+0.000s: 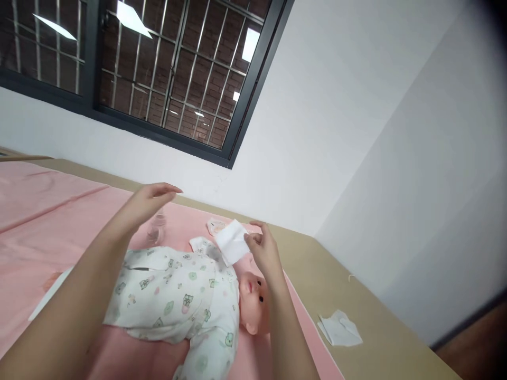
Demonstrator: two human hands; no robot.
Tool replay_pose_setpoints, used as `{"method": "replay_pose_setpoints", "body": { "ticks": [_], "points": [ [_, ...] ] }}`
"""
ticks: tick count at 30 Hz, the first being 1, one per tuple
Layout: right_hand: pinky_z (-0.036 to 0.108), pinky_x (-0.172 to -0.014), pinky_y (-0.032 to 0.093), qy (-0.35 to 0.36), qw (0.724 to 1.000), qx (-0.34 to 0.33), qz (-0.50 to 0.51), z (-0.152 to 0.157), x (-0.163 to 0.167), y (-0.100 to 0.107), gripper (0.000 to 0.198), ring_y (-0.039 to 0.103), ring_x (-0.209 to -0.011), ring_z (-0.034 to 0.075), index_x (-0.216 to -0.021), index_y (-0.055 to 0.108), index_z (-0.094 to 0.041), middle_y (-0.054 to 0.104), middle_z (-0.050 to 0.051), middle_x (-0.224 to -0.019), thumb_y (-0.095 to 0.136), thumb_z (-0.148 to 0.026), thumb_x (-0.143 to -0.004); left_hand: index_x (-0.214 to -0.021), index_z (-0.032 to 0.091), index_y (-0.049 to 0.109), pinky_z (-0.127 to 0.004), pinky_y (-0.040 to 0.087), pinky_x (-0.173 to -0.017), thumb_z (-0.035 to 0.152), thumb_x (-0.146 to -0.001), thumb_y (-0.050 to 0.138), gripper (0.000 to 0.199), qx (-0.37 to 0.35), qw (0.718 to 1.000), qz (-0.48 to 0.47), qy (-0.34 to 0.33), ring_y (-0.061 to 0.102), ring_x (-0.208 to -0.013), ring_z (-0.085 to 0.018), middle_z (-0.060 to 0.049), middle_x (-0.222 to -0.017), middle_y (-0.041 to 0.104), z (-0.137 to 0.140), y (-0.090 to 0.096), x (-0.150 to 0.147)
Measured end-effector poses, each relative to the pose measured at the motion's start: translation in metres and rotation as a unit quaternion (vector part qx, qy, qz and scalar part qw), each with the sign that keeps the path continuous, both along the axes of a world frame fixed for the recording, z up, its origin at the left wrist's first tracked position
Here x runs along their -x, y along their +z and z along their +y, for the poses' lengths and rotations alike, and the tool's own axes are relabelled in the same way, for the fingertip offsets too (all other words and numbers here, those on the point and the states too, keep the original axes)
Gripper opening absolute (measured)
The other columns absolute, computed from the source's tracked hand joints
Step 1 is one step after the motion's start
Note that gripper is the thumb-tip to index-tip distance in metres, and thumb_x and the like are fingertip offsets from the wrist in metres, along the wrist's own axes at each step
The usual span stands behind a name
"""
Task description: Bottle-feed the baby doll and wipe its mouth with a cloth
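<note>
Doll: a baby doll [174, 290] in a white outfit [188, 287] printed with small green and pink figures is laid on its back on the pink sheet, its head [252, 305] close to the sheet's right edge. Part of the head is covered from view by the right forearm [291, 327], and the lower body is partly hidden by the left forearm [85, 285].
White cloth: a thin white cloth [232, 243] is held up over the sheet's far right part, just beside the doll's shoulder and neck.
Right hand: the cloth's right edge is pinched between thumb and fingers of the right hand [264, 247].
Left hand: nothing is seen in the left hand [152, 200] — it is raised near the sheet's far edge, fingers stretched out, thumb apart.
Far edge of sheet: a clear, bottle-like item [157, 229] is seen just below the left hand; a small translucent item [214, 226], too unclear to be identified, is partly covered by the cloth.
Tabletop: a tan tabletop [312, 264] is mostly covered by the pink sheet [47, 211]. On its bare right-hand strip, a crumpled white piece [340, 330] is left apart from the sheet.
Background: the tabletop's far edge is bordered by a white wall [336, 105] — a dark-framed, barred window [170, 63] is set there, upper left.
</note>
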State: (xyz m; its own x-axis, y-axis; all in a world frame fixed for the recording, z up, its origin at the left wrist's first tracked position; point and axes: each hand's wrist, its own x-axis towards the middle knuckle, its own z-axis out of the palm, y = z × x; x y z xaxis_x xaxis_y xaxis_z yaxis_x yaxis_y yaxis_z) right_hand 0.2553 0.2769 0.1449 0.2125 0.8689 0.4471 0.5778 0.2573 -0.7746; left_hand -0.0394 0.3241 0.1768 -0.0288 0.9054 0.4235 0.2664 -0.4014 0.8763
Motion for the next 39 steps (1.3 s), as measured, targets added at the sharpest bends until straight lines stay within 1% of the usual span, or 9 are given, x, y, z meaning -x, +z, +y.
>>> {"method": "replay_pose_setpoints", "body": {
  "ticks": [3,6,13,16,21,23,29,34,39],
  "points": [
    [0.023,-0.054,0.036,-0.01,0.999,0.026,-0.033,0.022,-0.015,-0.005,0.021,0.05,-0.056,0.013,-0.094,0.06,-0.024,0.058,-0.004,-0.061,0.051,-0.02,-0.075,-0.09,0.027,0.071,-0.038,0.04,-0.105,0.044,-0.074,0.057,0.027,0.0,0.996,-0.083,0.046,0.055,-0.119,-0.028,-0.002,-0.114,0.069,0.006,0.001,0.024],
    [0.023,-0.058,0.039,-0.008,0.993,0.08,-0.086,0.048,-0.025,-0.004,0.021,0.057,-0.065,0.015,-0.073,0.068,-0.021,0.067,0.001,-0.074,0.049,-0.011,-0.069,-0.087,0.025,0.071,-0.038,0.041,-0.104,0.043,-0.071,0.059,0.026,0.004,0.993,-0.11,0.048,0.056,-0.118,-0.027,-0.003,-0.113,0.07,0.014,-0.002,0.03],
    [0.025,-0.061,0.042,-0.053,0.987,0.131,-0.074,0.11,-0.022,0.007,0.022,0.056,-0.061,0.016,-0.053,0.069,-0.019,0.068,0.002,-0.063,0.056,-0.002,-0.058,-0.087,0.025,0.071,-0.037,0.039,-0.105,0.042,-0.07,0.06,0.027,0.012,0.991,-0.132,0.031,0.054,-0.121,-0.027,-0.001,-0.113,0.07,0.023,-0.007,0.03],
    [0.028,-0.072,0.047,-0.045,0.991,0.119,-0.048,0.139,-0.01,0.005,0.019,0.06,-0.072,0.018,-0.058,0.07,-0.019,0.069,0.003,-0.07,0.059,-0.004,-0.059,-0.087,0.024,0.071,-0.039,0.039,-0.106,0.041,-0.07,0.061,0.026,0.011,0.989,-0.146,0.028,0.054,-0.121,-0.027,-0.002,-0.114,0.07,0.024,-0.005,0.033],
    [0.032,-0.092,0.047,-0.033,0.995,0.09,0.03,0.183,0.008,-0.003,0.029,0.061,-0.099,0.02,-0.083,0.071,-0.02,0.07,0.003,-0.1,0.063,-0.005,-0.06,-0.09,0.024,0.071,-0.039,0.037,-0.108,0.039,-0.074,0.06,0.026,0.007,0.988,-0.153,0.024,0.053,-0.122,-0.026,-0.002,-0.118,0.069,0.024,-0.002,0.035],
    [0.033,-0.09,0.049,-0.032,0.991,0.111,0.062,0.194,0.009,-0.009,0.031,0.061,-0.1,0.02,-0.083,0.069,-0.02,0.069,0.004,-0.1,0.066,-0.004,-0.057,-0.091,0.024,0.071,-0.039,0.038,-0.108,0.039,-0.074,0.06,0.025,0.004,0.988,-0.154,0.017,0.053,-0.123,-0.026,-0.002,-0.118,0.069,0.025,-0.001,0.036],
    [0.031,-0.061,0.054,-0.061,0.957,0.254,0.125,0.212,-0.005,-0.033,0.032,0.06,-0.078,0.018,-0.065,0.061,-0.017,0.062,0.001,-0.069,0.071,0.003,-0.041,-0.09,0.023,0.072,-0.038,0.039,-0.107,0.039,-0.074,0.061,0.025,0.002,0.986,-0.168,0.016,0.053,-0.122,-0.026,-0.002,-0.115,0.069,0.029,-0.003,0.038],
    [0.024,-0.058,0.051,-0.079,0.95,0.265,0.145,0.212,-0.014,-0.037,0.037,0.059,-0.082,0.016,-0.074,0.062,-0.017,0.063,0.002,-0.078,0.072,0.001,-0.043,-0.09,0.023,0.071,-0.039,0.037,-0.108,0.038,-0.074,0.061,0.024,0.008,0.986,-0.169,0.015,0.054,-0.121,-0.025,-0.002,-0.115,0.069,0.029,-0.004,0.037],
    [0.029,-0.064,0.052,-0.091,0.96,0.245,0.102,0.201,-0.018,-0.024,0.059,0.058,-0.08,0.016,-0.093,0.066,-0.023,0.062,0.0,-0.078,0.068,0.005,-0.042,-0.09,0.023,0.071,-0.039,0.037,-0.108,0.042,-0.073,0.061,0.027,0.011,0.988,-0.152,0.012,0.053,-0.122,-0.026,-0.002,-0.117,0.069,0.03,-0.004,0.034]
  ]
}}
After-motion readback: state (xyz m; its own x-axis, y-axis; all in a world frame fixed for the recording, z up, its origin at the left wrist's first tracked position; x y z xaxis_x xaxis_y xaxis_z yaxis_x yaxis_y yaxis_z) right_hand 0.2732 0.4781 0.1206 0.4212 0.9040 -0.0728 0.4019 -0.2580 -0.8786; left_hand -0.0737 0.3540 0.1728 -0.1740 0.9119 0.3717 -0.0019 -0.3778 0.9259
